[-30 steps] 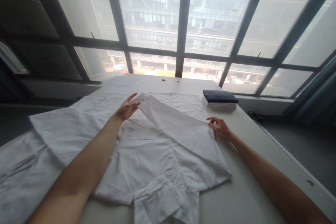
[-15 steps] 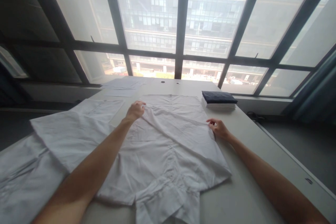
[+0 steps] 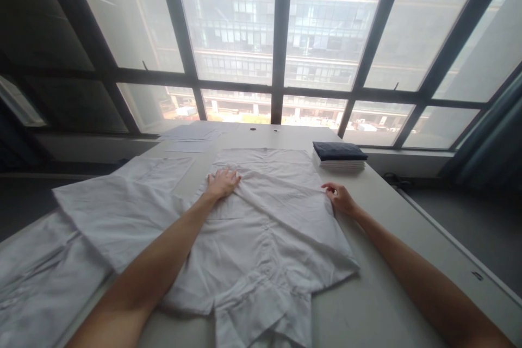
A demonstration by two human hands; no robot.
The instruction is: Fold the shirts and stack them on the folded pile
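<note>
A white shirt [image 3: 285, 212] lies spread on the table with its button front in the middle and its collar end towards me. Some of its fabric is folded slantwise across the front. My left hand [image 3: 223, 182] rests palm down on the shirt's left side, fingers spread and holding nothing. At the right edge, my right hand [image 3: 341, 198] pinches the shirt fabric between thumb and fingers. Left of the shirt, partly behind my left forearm, more white garments [image 3: 118, 206] lie in loose layers.
A folded dark blue cloth [image 3: 339, 150] tops a stack of white folded items [image 3: 342, 164] at the back right. Flat white sheets [image 3: 190, 138] lie at the back left of the white table [image 3: 391, 261]. Beyond it stands a large framed window [image 3: 234, 22].
My left hand has moved right and slightly nearer, from a closed grip on the fabric to lying spread on the shirt. My right hand stays at the right edge.
</note>
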